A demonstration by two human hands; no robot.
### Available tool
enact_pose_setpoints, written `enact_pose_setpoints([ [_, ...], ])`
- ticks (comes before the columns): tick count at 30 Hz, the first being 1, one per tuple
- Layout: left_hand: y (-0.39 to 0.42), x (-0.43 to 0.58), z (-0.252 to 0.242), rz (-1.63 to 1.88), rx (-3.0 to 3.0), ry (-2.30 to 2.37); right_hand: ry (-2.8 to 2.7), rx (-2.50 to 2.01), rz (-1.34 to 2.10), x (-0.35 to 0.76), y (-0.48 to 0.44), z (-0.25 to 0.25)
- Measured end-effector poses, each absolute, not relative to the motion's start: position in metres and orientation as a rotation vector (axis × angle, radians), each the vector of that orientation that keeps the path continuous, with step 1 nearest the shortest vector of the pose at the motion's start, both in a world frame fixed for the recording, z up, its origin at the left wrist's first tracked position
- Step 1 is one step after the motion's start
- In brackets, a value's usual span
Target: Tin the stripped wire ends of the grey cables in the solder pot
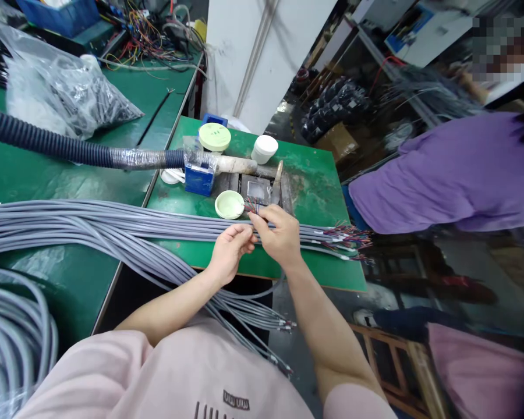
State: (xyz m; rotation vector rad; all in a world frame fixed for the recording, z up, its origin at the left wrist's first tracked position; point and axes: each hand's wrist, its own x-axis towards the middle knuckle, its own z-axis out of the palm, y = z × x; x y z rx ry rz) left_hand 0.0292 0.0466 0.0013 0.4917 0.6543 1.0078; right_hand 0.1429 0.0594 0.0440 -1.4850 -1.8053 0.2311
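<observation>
My right hand [282,231] is closed round the end of a cable. The cable's thin coloured wires [252,206] fan out past the fingertips toward a small pale-green dish [229,205]. Just to the left, my left hand [232,250] is curled with thumb against fingers; what lies in it, if anything, I cannot make out. Both hands are over a thick bundle of grey cables [166,224] crossing the green board. On the right, the bundle finishes in stripped red and blue wire ends [351,237]. Behind the dish sits a soldering pot [259,190] with a metal square top.
A ribbed black hose [48,139] runs in from the left to a blue block [199,177]. Two lidded tubs, one green-topped [215,137] and one white [264,149], stand behind. More cables [253,311] hang near my lap. A person in purple [436,174] is at the right.
</observation>
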Motion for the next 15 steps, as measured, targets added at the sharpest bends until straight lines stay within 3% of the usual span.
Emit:
enact_pose_setpoints([
  [7, 0.037, 0.026, -0.014, 0.807, 1.143, 0.711, -2.156, -1.843, 0.271, 0.140, 0.117, 0.038],
  [15, 0.026, 0.015, -0.010, 0.959, 1.562, 0.895, -2.503, -1.901, 0.152, 0.129, 0.134, 0.035],
])
